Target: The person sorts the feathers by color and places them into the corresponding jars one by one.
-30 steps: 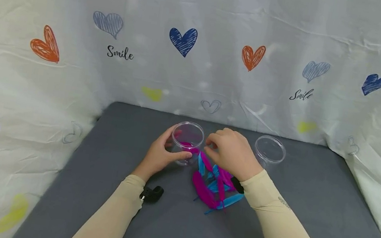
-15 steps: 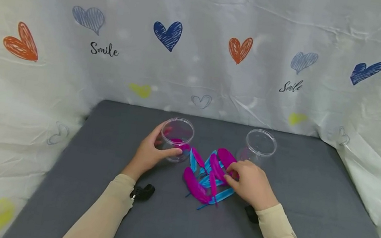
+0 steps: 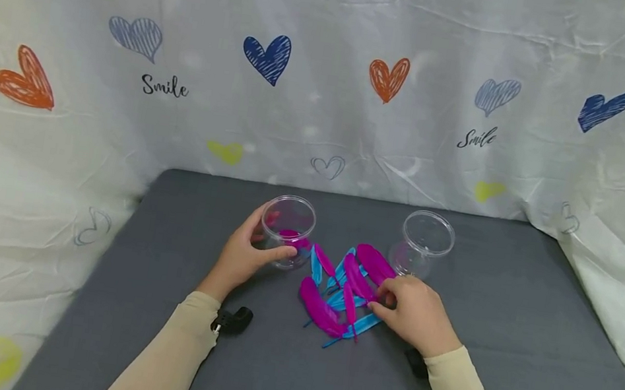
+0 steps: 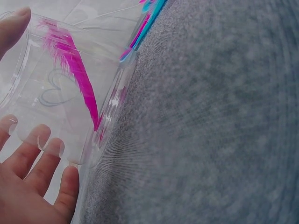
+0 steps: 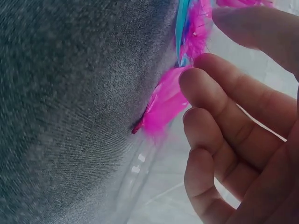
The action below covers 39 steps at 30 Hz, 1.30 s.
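Left of the feather pile (image 3: 349, 301), pink and blue on the bench (image 3: 281, 377), the left grip (image 3: 243, 255) holds a clear jar (image 3: 290, 224); the right grip (image 3: 417, 310) is at the pile's right edge, a second jar (image 3: 426, 241) behind it.

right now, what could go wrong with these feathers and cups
The feathers overlap in a loose pile, so the right hand might drag up more than one. The right cup stands close beyond that hand and could get knocked. If the left hand slips, the left cup might tip and spill the magenta feather inside.
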Available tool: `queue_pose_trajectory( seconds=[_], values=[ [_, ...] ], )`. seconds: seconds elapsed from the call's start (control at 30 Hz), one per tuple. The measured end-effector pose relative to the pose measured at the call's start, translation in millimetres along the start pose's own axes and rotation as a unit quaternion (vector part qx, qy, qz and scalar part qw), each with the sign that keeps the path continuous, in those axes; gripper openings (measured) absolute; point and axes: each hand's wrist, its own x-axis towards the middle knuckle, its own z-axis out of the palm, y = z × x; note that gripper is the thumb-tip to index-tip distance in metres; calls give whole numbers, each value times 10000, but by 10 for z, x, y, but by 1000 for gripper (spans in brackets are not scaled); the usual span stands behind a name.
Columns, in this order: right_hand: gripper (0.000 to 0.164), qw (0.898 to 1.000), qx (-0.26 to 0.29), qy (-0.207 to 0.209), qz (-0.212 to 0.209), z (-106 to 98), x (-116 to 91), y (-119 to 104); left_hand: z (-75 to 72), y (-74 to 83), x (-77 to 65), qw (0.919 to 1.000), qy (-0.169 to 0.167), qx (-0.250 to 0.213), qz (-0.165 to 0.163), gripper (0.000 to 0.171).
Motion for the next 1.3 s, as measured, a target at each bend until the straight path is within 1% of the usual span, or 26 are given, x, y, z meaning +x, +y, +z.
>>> queue_pose_trajectory(
  seconds=[0.17, 0.3, 0.57, 0.7, 0.97, 1.17, 1.3],
  values=[
    [23, 9999, -20, -91, 102, 6, 3, -20, -9, 9, 8, 9999, 23, -62, 101, 99],
    [22, 9996, -27, -209, 176, 28, -1, -43, -10, 1, -1, 9999, 12, -72, 81, 99],
    [18, 9998, -56, -134, 164, 58, -8, -38, 8, 23, -8, 9999, -18, -118, 30, 100],
    [19, 9998, -100, -105, 144, 57, 7, -34, 3, 29, -7, 9999, -11, -128, 63, 100],
    [19, 9996, -109, -218, 161, 44, 43, -37, -22, 16, -10, 9999, 25, -111, 107, 98],
    [19, 9998, -145, -84, 133, 28, 48, -14, -19, 24, -3, 9999, 7, -51, 105, 99],
    [16, 9999, -125, 13, 93, 8, 40, 8, -10, 12, -1, 9999, 4, -50, 95, 99]
  ],
)
